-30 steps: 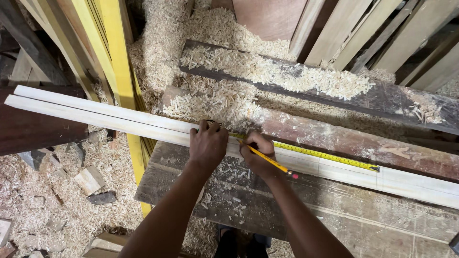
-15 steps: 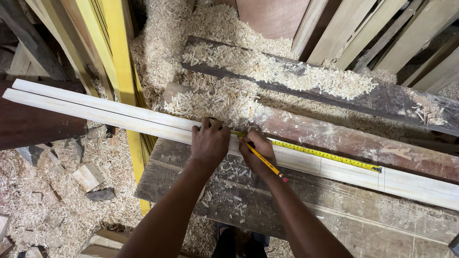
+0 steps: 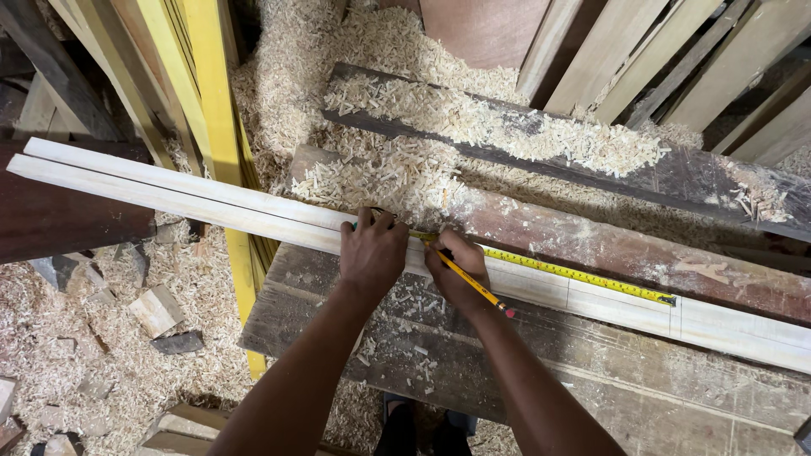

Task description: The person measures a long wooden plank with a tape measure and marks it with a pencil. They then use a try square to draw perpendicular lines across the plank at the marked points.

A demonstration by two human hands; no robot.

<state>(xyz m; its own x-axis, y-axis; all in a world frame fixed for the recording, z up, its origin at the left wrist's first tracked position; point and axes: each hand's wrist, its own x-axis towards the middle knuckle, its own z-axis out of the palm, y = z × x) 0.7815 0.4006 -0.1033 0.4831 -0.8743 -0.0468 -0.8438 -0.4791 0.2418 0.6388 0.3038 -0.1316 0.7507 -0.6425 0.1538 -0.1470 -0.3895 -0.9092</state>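
Pinning and marking, as your hands stand now:

- Left hand: laid flat over the strip, fingers curled over its far edge. Grip closed down on the wood and on the tape where it starts; whatever tape case lies beneath is hidden, so you likely hold both so that neither slides.
- Right hand: just beside the left, grip closed on the pencil, tip down at the strip beside the tape, red end pointing back toward you. Resting the hand on the wood probably steadies the line.
- Strip: long, pale, planed, clean-faced; appears to be two lengths side by side at the left end. It lies slantwise across the tabletop, left end overhanging above the floor, right end running out of view. A thin cross-line shows on it near the tape's hook.
- Tape: yellow, drawn out rightward along the strip's far edge, hook end lying well to the right of your hands.
- Tabletop: dark, rough planks, scarred and dusty, bearing the strip.
- Shavings: heaped on the planks beyond the strip and over the floor.
- Offcuts: small blocks on the floor, left.
- Yellow boards: leaning upright, left.
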